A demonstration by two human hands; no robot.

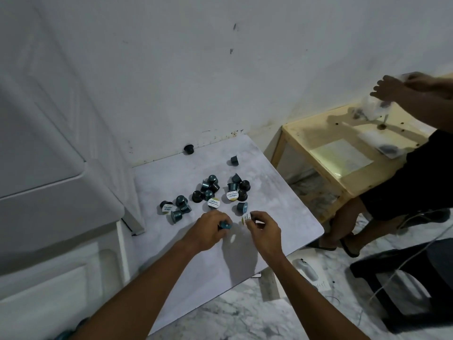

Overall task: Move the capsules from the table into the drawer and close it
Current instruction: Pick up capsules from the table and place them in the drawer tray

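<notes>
Second person (414,153) cut off at right edge, hands blurred; capsule (225,225) half hidden in left hand (209,229).

Roughly twenty capsules (212,190) beyond the fingertips (221,215) — two hands (210,229), each gripping one; two tables (282,204) — a second person (416,168).

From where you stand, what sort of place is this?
Probably a room in a home: marble-look floor, scuffed white wall, and a small table strewn with coffee capsules.

Matt marbled table (282,207); glossy plastic capsules (208,190); raw wooden bench (316,153)
</notes>
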